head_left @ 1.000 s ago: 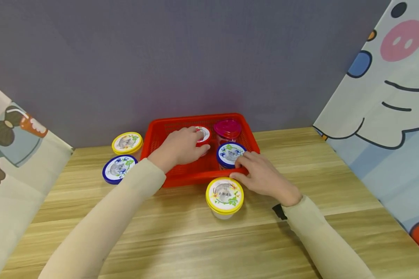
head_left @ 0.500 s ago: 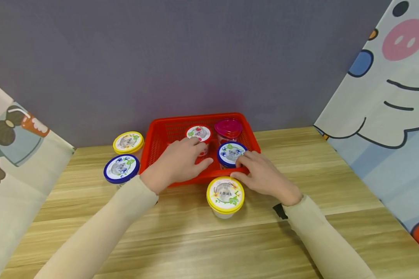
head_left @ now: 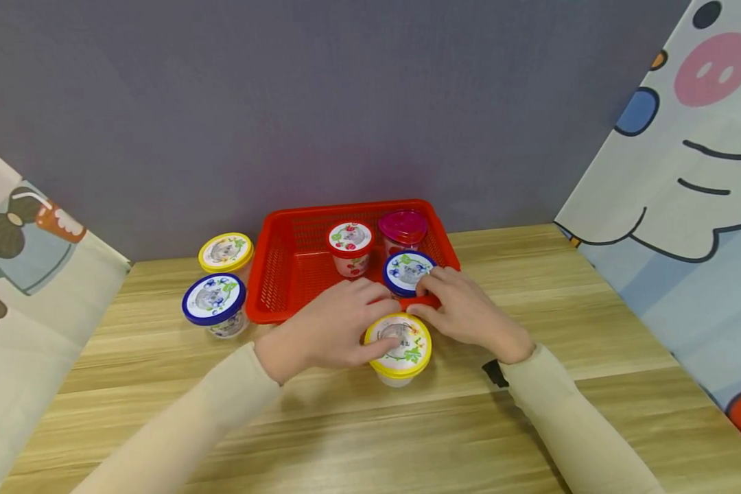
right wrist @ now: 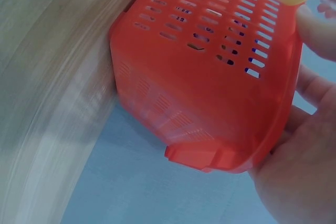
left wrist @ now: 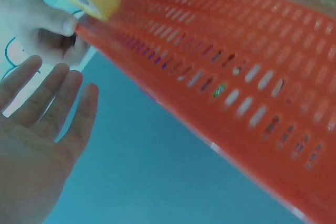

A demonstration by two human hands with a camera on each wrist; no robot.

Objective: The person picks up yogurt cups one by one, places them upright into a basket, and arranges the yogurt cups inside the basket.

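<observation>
Where yellow-lidded tub (head_left: 412, 351) fronts basket (head_left: 302, 278) — hands (head_left: 336, 326) (head_left: 469, 312), wall (head_left: 370, 103).

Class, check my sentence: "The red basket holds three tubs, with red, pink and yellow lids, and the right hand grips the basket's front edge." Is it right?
Not quite: the third lid is blue, not yellow. The head view shows the blue-lidded tub in the red basket with the red-lidded tub and pink-lidded tub. The right hand does grip the basket's front edge.

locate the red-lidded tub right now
In the head view, the red-lidded tub stands near the middle of the red basket, just left of the pink-lidded container and a blue-lidded tub.
</observation>
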